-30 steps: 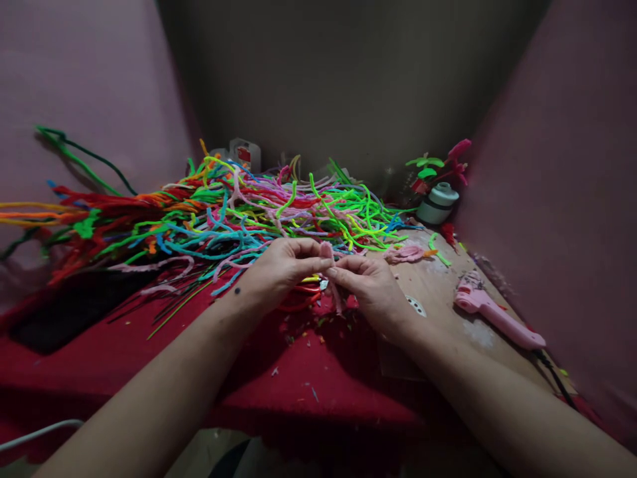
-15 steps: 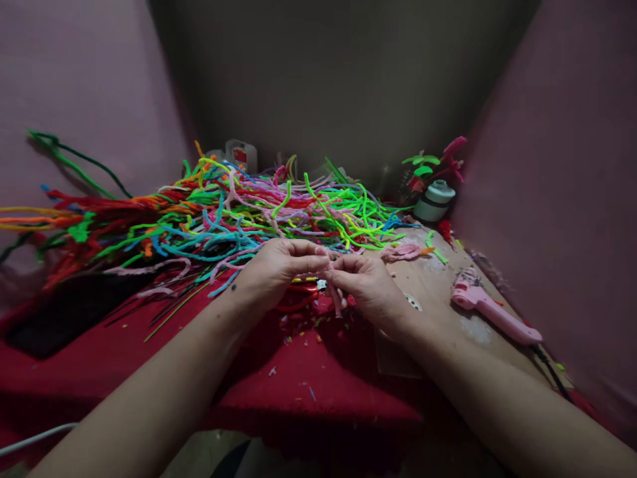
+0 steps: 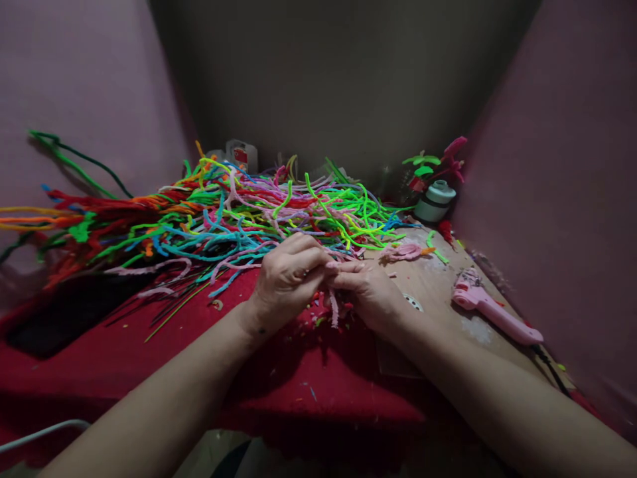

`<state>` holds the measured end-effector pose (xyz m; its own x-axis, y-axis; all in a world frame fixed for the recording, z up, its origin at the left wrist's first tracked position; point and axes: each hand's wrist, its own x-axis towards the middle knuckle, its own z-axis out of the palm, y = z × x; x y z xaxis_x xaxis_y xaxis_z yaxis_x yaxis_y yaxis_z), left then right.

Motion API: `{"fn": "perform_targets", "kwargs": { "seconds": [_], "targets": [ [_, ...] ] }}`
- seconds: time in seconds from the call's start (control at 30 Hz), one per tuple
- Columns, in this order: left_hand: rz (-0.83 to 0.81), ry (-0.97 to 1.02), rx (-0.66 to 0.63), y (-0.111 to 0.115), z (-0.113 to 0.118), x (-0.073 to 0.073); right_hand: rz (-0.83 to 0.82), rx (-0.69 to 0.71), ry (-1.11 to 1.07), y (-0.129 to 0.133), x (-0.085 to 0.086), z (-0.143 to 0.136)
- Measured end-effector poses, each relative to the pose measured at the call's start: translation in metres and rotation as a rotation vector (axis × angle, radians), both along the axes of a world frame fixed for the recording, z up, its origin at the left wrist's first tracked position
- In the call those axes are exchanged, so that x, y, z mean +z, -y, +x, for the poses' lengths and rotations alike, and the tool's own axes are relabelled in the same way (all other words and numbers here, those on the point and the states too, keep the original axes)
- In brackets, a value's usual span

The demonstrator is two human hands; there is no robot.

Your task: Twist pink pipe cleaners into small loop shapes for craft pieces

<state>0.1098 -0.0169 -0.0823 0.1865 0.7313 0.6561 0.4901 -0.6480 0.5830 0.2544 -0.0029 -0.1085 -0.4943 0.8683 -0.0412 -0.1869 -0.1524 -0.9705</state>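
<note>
Left hand (image 3: 291, 273) and right hand (image 3: 372, 290), fingers pinched together at the upper end of a pink fuzzy strip (image 3: 334, 311), which hangs between them, long axis toward the near edge of the counter (image 3: 343, 395)

I can read no text, brand or number from my end of the feed. At the far side, left of centre, a pale container (image 3: 250, 158) carries a red label (image 3: 240, 155), but its print is too small and dim for me to make out. Far right, just left of the pale jar (image 3: 441, 192), I see a red patch (image 3: 415, 184) that may be a label; I can't tell. On the pink tool (image 3: 497, 320) at the right, I can't pick out any lettering either.
</note>
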Motion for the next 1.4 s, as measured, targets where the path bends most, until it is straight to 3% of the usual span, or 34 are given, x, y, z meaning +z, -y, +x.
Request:
{"fn": "perform_targets", "kwargs": {
  "seconds": [0.13,0.2,0.37,0.63,0.93,1.17,1.3,1.4],
  "targets": [
    [-0.309,0.137,0.03,0.002,0.003,0.005,0.066,0.027,0.05,0.002,0.002,0.001],
    [-0.388,0.205,0.059,0.003,0.004,0.008,0.085,0.037,0.076,0.003,0.003,0.002],
    [-0.422,0.242,0.092,0.002,0.003,0.013,0.098,0.078,0.065,0.003,0.005,0.002],
    [-0.526,0.236,-0.03,-0.003,-0.007,0.016,0.096,0.075,0.071,0.002,0.003,0.002],
    [-0.442,0.137,0.037,0.0,-0.002,0.015,0.014,0.042,-0.024,-0.001,-0.003,0.0],
    [-0.101,-0.089,0.195,-0.003,0.0,0.002,0.085,0.033,0.022,0.002,0.002,0.001],
    [-0.368,0.167,0.143,-0.009,-0.006,0.006,0.101,-0.06,-0.003,0.0,0.005,0.001],
    [-0.584,0.331,0.021,-0.012,-0.01,0.007,0.14,-0.173,-0.057,-0.004,0.004,0.001]
  ]
}}
